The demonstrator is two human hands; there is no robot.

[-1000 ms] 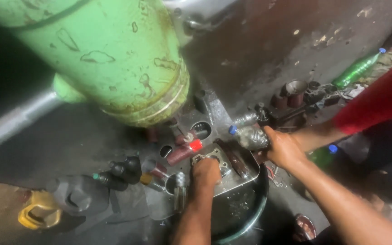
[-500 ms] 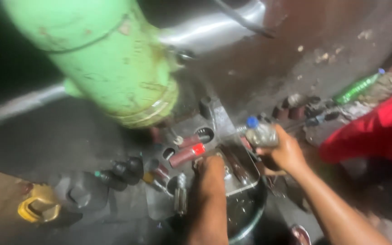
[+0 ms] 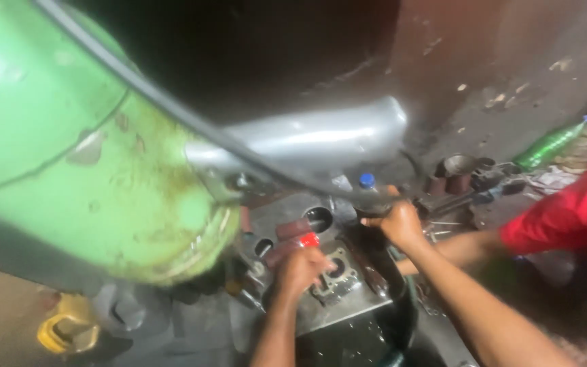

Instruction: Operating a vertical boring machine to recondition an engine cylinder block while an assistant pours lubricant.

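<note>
Two bare hands work over a grey metal plate bored with round holes, of which two show clearly. The left hand rests with fingers curled on a small square machined metal block lying on the plate; whether it actually grips the block cannot be told. Just beside its knuckles lies one red-tipped dark cylinder. The right hand is closed in a fist around one blue-capped bottle held above the plate's far edge. A large chipped green painted cylinder fills the left of the view, with one black cable running across it. A person's red sleeve reaches in from the right, near one green plastic bottle. One yellow metal fitting lies at lower left.
</note>
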